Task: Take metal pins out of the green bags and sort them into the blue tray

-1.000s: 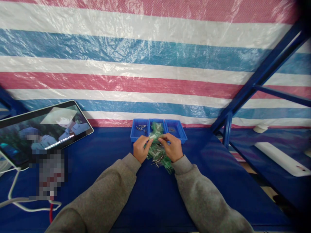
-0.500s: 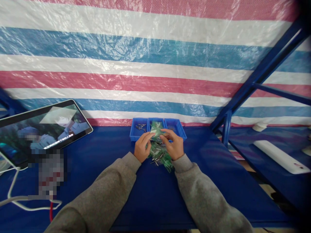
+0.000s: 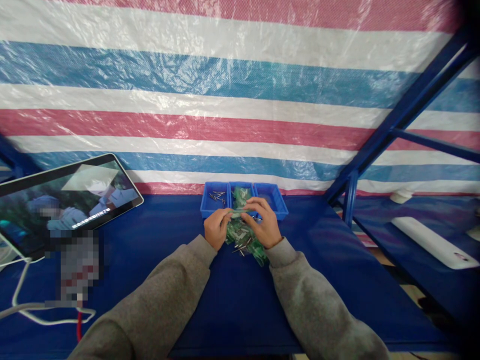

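Observation:
Between my hands a small green plastic bag [image 3: 237, 214] is stretched sideways. My left hand [image 3: 216, 229] pinches its left end, fingers closed. My right hand [image 3: 265, 224] grips the other end between thumb and fingers. Below them lies a pile of green plastic bags [image 3: 257, 248], with loose metal pins [image 3: 243, 246] on its near side. Just behind my hands stand blue bins side by side. The left bin [image 3: 204, 206] holds several metal pins, and the middle bin [image 3: 231, 190] has green bags in it. The right bin [image 3: 279, 204] is partly covered by my right hand.
A tablet [image 3: 108, 200] with a lit screen leans at the left, with a white cable [image 3: 22, 285] in front. Blurred-out items lie beside it. A striped plastic sheet [image 3: 225, 130] hangs behind the blue table [image 3: 240, 310]. A blue metal frame [image 3: 350, 197] rises at the right.
My left hand has shifted slightly left and its outstretched fingers have curled into a pinch. My right fingers have closed in, and the small bag now lies stretched between both hands.

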A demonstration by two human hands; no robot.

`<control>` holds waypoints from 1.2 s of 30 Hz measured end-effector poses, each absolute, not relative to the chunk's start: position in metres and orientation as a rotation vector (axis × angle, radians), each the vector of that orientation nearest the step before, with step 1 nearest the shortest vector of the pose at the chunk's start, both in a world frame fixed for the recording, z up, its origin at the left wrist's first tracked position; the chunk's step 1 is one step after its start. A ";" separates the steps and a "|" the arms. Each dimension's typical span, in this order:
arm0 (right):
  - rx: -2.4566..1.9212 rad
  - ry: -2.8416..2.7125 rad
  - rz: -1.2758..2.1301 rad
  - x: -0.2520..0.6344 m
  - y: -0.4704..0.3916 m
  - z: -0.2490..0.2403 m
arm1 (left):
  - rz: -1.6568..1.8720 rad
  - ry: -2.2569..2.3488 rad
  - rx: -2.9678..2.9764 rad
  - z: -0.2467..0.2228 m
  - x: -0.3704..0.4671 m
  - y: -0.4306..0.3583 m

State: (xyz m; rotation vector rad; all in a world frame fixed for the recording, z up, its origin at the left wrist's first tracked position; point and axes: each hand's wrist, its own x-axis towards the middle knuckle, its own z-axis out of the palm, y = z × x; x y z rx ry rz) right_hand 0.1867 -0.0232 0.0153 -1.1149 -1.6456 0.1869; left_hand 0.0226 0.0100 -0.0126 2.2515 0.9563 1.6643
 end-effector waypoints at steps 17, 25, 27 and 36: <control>-1.135 -1.413 0.568 0.187 -0.022 0.007 | 1.658 0.771 2.394 -0.008 0.023 0.012; -1.098 -1.541 0.354 0.187 -0.028 0.018 | 1.725 0.857 2.341 -0.010 0.022 0.015; -1.080 -1.581 0.280 0.186 -0.028 0.020 | 1.731 0.864 2.335 -0.009 0.022 0.015; -1.167 -1.580 0.190 0.185 -0.024 0.014 | 1.674 0.872 2.311 -0.011 0.024 0.013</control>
